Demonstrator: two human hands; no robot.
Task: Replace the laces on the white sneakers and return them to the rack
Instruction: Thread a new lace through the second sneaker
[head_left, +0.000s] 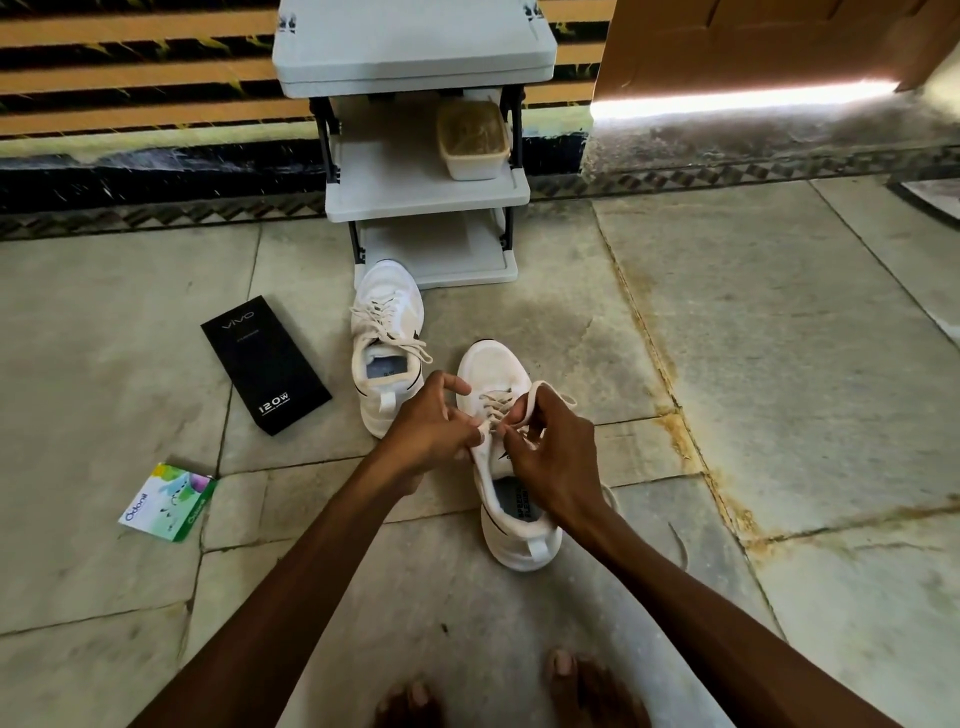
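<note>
Both grips are busy on the nearer white mesh sneaker (493, 366), right over its eyelet rows. The left hand (428, 423) has its fingers curled and pinches the flat beige lace (543, 387) at the shoe's left eyelet edge. The right hand (558, 457) pinches the same lace a touch to the right, with a loop of it standing up just beyond its fingers. So neither grip is slack; both are clamped on lace.

The bit that matters imo: the shoe lies lengthwise straight away from the grips, toe on the far side, heel and pull tab back toward the person. The rows beyond the grips look threaded, and I'd guess the ones under and behind them aren't yet. The right hand has the free length, so it looks the likelier one to feed next while the left steadies the eyelet.

The second white laced sneaker (387, 332) sits on the stone floor (727, 312) beyond and left of the left grip. Its toe is at the foot of the grey plastic shoe rack (426, 179), which is well beyond both grips.
</note>
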